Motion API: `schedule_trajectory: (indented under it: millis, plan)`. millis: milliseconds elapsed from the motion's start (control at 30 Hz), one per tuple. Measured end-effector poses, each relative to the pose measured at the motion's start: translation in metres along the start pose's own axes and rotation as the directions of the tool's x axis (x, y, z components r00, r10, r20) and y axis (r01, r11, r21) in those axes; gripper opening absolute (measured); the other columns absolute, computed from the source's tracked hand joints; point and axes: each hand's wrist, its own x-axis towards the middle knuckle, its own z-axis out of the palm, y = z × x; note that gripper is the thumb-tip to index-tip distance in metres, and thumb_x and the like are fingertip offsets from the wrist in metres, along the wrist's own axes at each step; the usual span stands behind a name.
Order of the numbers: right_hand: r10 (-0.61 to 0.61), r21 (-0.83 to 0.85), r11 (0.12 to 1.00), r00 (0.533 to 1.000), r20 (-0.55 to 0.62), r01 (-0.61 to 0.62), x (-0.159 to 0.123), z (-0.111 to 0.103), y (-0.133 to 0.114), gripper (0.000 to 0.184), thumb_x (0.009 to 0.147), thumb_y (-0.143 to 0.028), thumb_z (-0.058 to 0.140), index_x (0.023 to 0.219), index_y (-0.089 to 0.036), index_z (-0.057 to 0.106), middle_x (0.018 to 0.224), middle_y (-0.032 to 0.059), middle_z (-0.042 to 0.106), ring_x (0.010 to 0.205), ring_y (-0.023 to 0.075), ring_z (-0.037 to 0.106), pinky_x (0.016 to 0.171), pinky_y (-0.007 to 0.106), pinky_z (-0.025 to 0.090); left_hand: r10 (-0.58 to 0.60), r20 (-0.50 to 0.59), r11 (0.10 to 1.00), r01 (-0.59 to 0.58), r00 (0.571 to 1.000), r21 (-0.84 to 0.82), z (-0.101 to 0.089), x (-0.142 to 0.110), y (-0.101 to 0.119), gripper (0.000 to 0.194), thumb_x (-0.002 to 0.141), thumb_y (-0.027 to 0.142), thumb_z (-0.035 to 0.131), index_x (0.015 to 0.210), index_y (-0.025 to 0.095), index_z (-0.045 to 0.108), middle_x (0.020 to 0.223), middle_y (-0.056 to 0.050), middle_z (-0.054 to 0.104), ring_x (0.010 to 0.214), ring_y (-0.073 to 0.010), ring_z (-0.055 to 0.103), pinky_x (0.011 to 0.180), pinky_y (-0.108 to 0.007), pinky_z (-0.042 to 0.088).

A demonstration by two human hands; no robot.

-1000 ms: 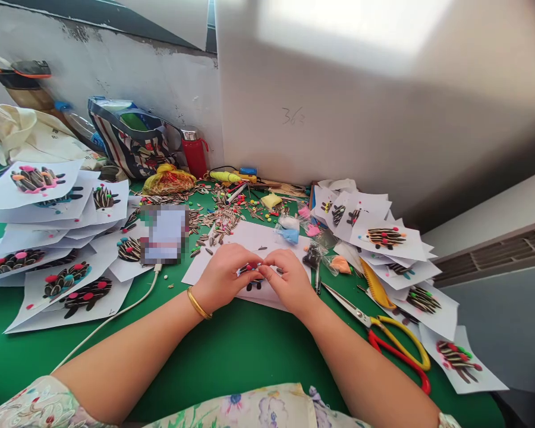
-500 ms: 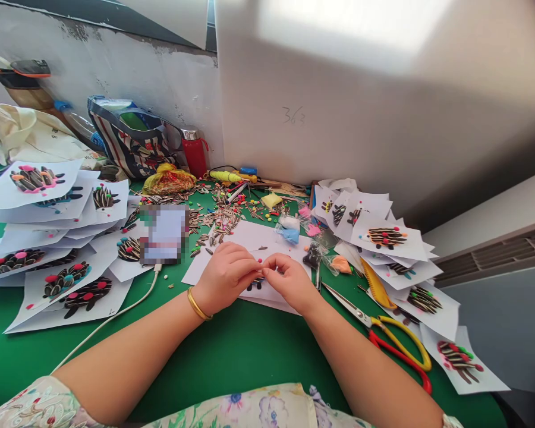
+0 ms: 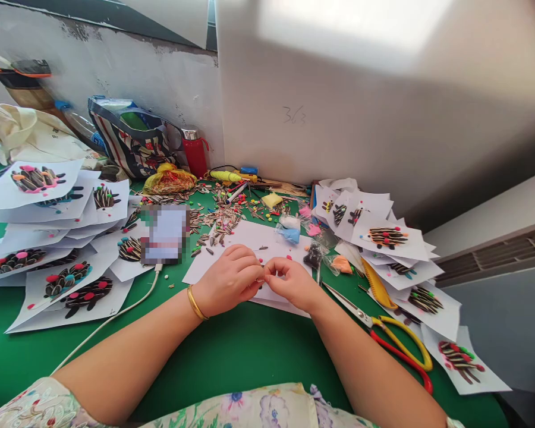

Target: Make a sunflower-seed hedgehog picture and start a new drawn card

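Head view: the white paper [image 3: 276, 236] lies flat, red-dotted, partly hidden.

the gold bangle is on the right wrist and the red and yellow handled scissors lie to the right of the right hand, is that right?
Not quite: the head view shows the gold bangle on the left hand's wrist. The scissors do lie right of the right hand.

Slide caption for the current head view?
Left hand and right hand close together over white paper, between piles of seed-decorated sheets, scissors lying at right.
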Motion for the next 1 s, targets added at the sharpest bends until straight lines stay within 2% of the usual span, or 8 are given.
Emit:
schedule_trajectory:
  millis: [167, 300, 400, 500, 633, 767, 900, 1000]
  plan:
    - [0.005, -0.024, 1.000, 1.000, 0.014, -0.005, -0.001, -0.004, -0.002, 0.009, 0.077, -0.025, 0.056, 0.074, -0.019, 0.062, 0.074, -0.0015, 0.062, 0.069, 0.0131, 0.049, 0.067, 0.026, 0.040, 0.011, -0.021, 1.000, -0.011, 1.000, -0.029, 0.001, 0.000, 0.001, 0.009, 0.084, 0.016, 0.054, 0.088, 0.021, 0.059, 0.085, -0.005, 0.066, 0.090, -0.0205, 0.055, 0.088, -0.040, 0.046]
    - [0.033, 0.006, 0.999, 0.999, 0.037, -0.033, -0.002, -0.005, -0.004, 0.014, 0.080, -0.029, 0.056, 0.081, -0.019, 0.065, 0.080, 0.0003, 0.065, 0.068, 0.0135, 0.051, 0.064, 0.027, 0.041, -0.013, -0.064, 0.998, 0.009, 0.998, -0.065, -0.001, -0.001, 0.000, 0.008, 0.085, 0.017, 0.057, 0.091, 0.022, 0.059, 0.088, -0.005, 0.067, 0.093, -0.0202, 0.055, 0.089, -0.039, 0.045]
    - [-0.014, 0.028, 1.000, 0.997, 0.073, 0.012, -0.003, -0.004, -0.004, 0.018, 0.083, -0.029, 0.054, 0.086, -0.020, 0.069, 0.087, 0.0019, 0.068, 0.076, 0.0153, 0.056, 0.068, 0.027, 0.043, -0.028, -0.061, 0.998, 0.024, 0.998, -0.058, -0.002, -0.001, 0.000, 0.009, 0.087, 0.019, 0.058, 0.095, 0.022, 0.060, 0.090, -0.005, 0.068, 0.095, -0.0208, 0.055, 0.089, -0.039, 0.045]
    - [-0.059, -0.006, 0.998, 0.996, 0.072, 0.059, -0.002, -0.004, -0.003, 0.016, 0.083, -0.026, 0.054, 0.083, -0.020, 0.069, 0.086, 0.0013, 0.068, 0.078, 0.0154, 0.057, 0.071, 0.027, 0.044, -0.030, -0.043, 0.998, 0.028, 0.999, -0.052, -0.002, -0.001, 0.001, 0.008, 0.087, 0.020, 0.058, 0.094, 0.022, 0.061, 0.090, -0.005, 0.068, 0.095, -0.0213, 0.056, 0.089, -0.040, 0.045]
    - [-0.049, 0.009, 0.999, 0.998, -0.039, 0.050, -0.001, -0.006, 0.000, 0.015, 0.084, -0.028, 0.055, 0.079, -0.019, 0.066, 0.082, 0.0011, 0.067, 0.079, 0.0160, 0.059, 0.074, 0.029, 0.045, -0.046, -0.082, 0.993, 0.036, 0.996, -0.113, -0.003, 0.002, 0.004, 0.008, 0.086, 0.016, 0.057, 0.089, 0.022, 0.060, 0.089, -0.004, 0.070, 0.094, -0.0198, 0.059, 0.088, -0.038, 0.046]
    - [-0.015, 0.092, 0.995, 0.984, -0.179, 0.032, 0.001, -0.010, 0.008, 0.021, 0.087, -0.036, 0.055, 0.087, -0.020, 0.068, 0.086, 0.0018, 0.069, 0.083, 0.0172, 0.061, 0.078, 0.031, 0.047, -0.119, -0.155, 0.967, 0.079, 0.981, -0.243, -0.005, 0.003, 0.003, 0.008, 0.087, 0.014, 0.057, 0.088, 0.022, 0.059, 0.089, -0.003, 0.071, 0.090, -0.0167, 0.061, 0.086, -0.035, 0.048]
    - [-0.004, 0.093, 0.995, 0.977, -0.214, 0.025, 0.003, -0.010, 0.015, 0.025, 0.086, -0.036, 0.057, 0.101, -0.023, 0.071, 0.094, 0.0035, 0.071, 0.089, 0.0189, 0.065, 0.084, 0.034, 0.049, -0.222, -0.208, 0.942, 0.154, 0.953, -0.300, -0.003, 0.001, 0.000, 0.011, 0.089, 0.020, 0.060, 0.099, 0.021, 0.061, 0.088, -0.004, 0.069, 0.084, -0.0167, 0.061, 0.079, -0.034, 0.049]
    - [-0.033, 0.024, 0.999, 0.963, -0.266, 0.041, 0.006, -0.010, 0.019, 0.023, 0.084, -0.032, 0.059, 0.099, -0.023, 0.073, 0.099, 0.0047, 0.071, 0.090, 0.0197, 0.065, 0.082, 0.035, 0.050, -0.218, -0.210, 0.948, 0.155, 0.953, -0.278, 0.000, -0.001, -0.003, 0.018, 0.090, 0.021, 0.059, 0.108, 0.022, 0.063, 0.087, -0.004, 0.069, 0.084, -0.0173, 0.061, 0.078, -0.034, 0.048]
